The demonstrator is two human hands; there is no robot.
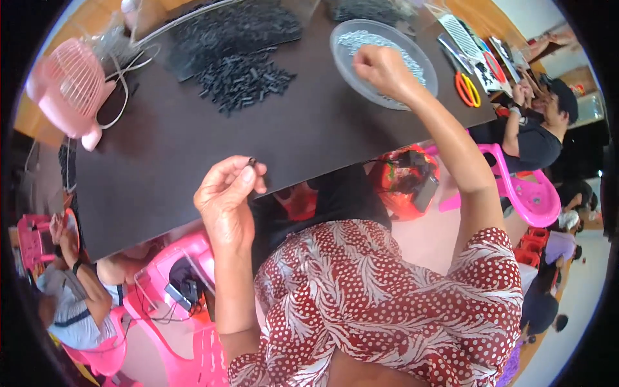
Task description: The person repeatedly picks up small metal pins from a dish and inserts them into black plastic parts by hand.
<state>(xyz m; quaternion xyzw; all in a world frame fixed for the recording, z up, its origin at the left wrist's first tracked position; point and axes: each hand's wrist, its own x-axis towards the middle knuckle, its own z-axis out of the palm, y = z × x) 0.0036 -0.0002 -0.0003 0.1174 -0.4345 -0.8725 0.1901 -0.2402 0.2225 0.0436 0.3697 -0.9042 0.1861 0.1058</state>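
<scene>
My left hand (225,190) is raised near the table's front edge, thumb and fingers pinching a small black plastic piece (252,161). Over at the back right, my right hand (387,69) is above a clear round plastic bowl (434,82) that holds many small silver metal pieces (361,41). Its fingers are closed together, and I cannot make out what is between them. Loose black tube-like pieces (244,80) lie heaped on the dark table (164,171), left of the bowl, spilling from a clear plastic bag of similar pieces (238,29).
A pink fan (71,87) with a white cable stands at the table's left. Orange-handled pliers (467,89) and other tools lie right of the bowl. A red bag (403,184) hangs below the front edge. People sit on pink chairs at both sides.
</scene>
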